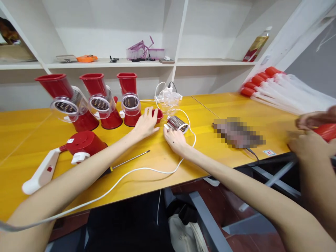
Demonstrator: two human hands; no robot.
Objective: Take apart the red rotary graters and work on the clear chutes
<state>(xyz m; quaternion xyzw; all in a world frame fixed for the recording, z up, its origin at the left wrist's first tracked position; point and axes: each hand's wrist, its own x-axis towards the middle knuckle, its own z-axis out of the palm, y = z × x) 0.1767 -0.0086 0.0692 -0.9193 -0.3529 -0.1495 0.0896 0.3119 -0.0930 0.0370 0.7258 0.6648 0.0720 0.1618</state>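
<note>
My left hand (146, 123) reaches over the table with its fingers apart, right beside a small red hopper-like part (159, 116). Partly behind that hand, the red part's far side is hidden. My right hand (175, 139) is closed low against the near side of a metal grater drum (177, 124), which lies on its side. A small white bit (166, 126) shows at its fingertips; its kind is unclear. Behind the drum stands a clear plastic part (170, 99). Three red rotary graters (130, 96) are lined up to the left.
A red grater base with a white crank (43, 169) and a screwdriver (131, 160) lie near my left forearm. A white cable (147, 169) crosses the yellow table (210, 154). At right, another person's hands (312, 140) hold something red, near red-ended clear bags (283, 89).
</note>
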